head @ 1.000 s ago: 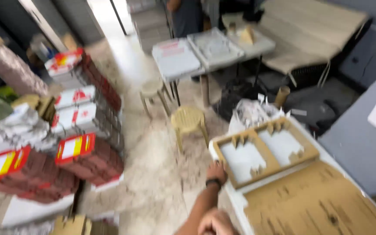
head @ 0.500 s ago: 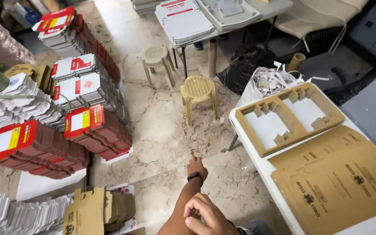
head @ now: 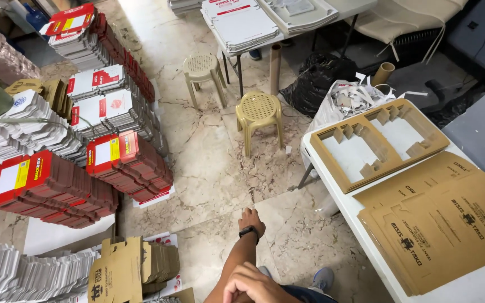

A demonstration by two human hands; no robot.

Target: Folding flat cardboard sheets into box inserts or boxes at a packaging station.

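My left hand (head: 252,217) hangs out over the marble floor (head: 214,163) with its back to me. A black wristband (head: 248,231) sits on its wrist, and it holds nothing. My right hand (head: 252,285) lies at the bottom edge with its fingers curled against my left forearm. To the right, a white table (head: 332,182) carries a flat stack of brown printed cardboard blanks (head: 439,224) and a brown die-cut cardboard frame (head: 377,143). Neither hand touches the table.
Two beige plastic stools (head: 259,115) (head: 202,70) stand on the floor ahead. Stacks of flat red and white boxes (head: 124,163) fill the left side, with folded brown cartons (head: 133,269) below them. A grey table with white flat boxes (head: 242,25) and a black bag (head: 315,84) lie further back.
The view has tilted down and swung left. My left hand has drawn away from the white table's corner and now hangs over the floor. My right hand stays by my left forearm.
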